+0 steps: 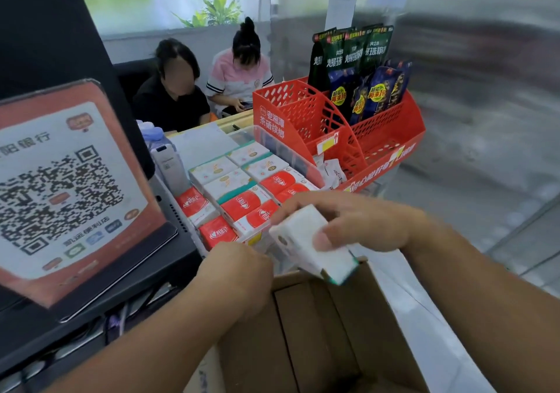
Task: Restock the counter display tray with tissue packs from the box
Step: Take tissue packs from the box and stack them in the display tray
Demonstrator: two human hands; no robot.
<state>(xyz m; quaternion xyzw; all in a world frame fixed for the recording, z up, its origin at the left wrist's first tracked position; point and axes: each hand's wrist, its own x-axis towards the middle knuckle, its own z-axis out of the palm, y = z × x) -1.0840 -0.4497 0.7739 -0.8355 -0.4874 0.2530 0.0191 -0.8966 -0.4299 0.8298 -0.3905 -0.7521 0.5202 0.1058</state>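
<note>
Our right hand (pixel 357 220) grips white tissue pack (pixel 312 244), thumb on top, pack tilted above open cardboard box (pixel 318 332). Our left hand (pixel 239 268) at box's far rim, fingers hidden; grip undetermined. Display tray (pixel 257 238) just beyond box, holding red and white packs (pixel 242 186). Red basket (pixel 348 132) beside tray.

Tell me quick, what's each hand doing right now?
Left hand: fingers hidden behind it, cannot be told.
Right hand: holding a white tissue pack above the box.
</note>
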